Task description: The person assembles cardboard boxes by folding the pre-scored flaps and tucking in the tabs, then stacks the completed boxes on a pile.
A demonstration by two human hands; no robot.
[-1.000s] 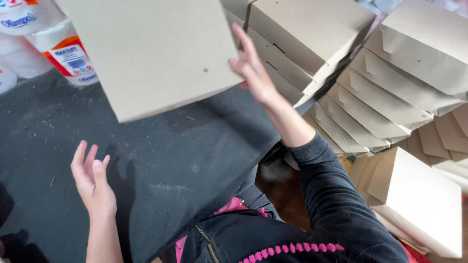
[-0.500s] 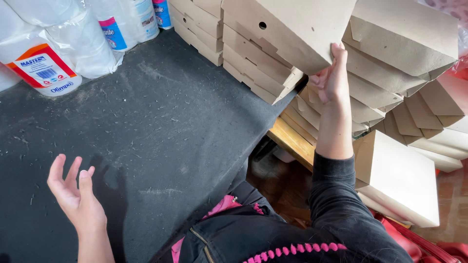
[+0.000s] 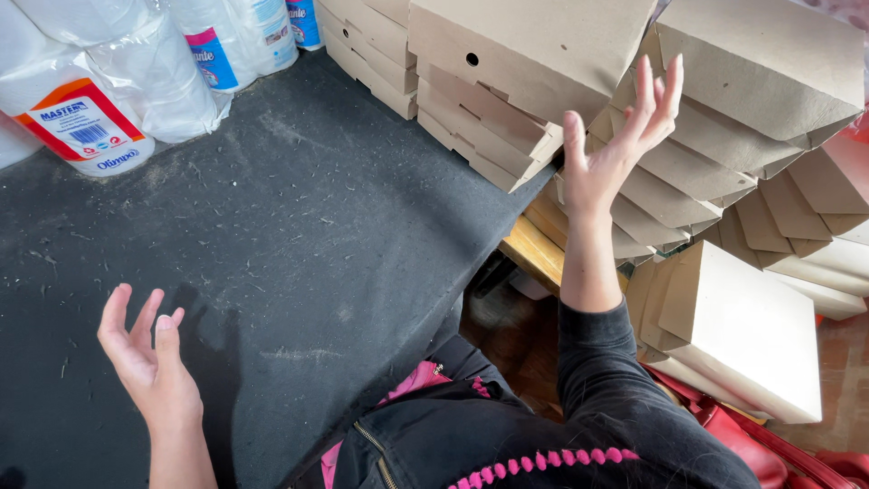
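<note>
Head view shows our right hand (image 3: 608, 158) with fingers spread, released, just beside the flat cardboard boxes (image 3: 534, 63) stacked at the desk's (image 3: 299, 235) far edge. Our left hand (image 3: 149, 362) hovers open above the dusty black felt-like top — white plastic-wrapped roll packs (image 3: 109, 81) with red and pink labels stand far left.

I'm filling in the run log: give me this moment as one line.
left hand: open, empty, over black table | right hand: open, raised beside stacked cardboard boxes | wrapped paper rolls: table's far left
</note>
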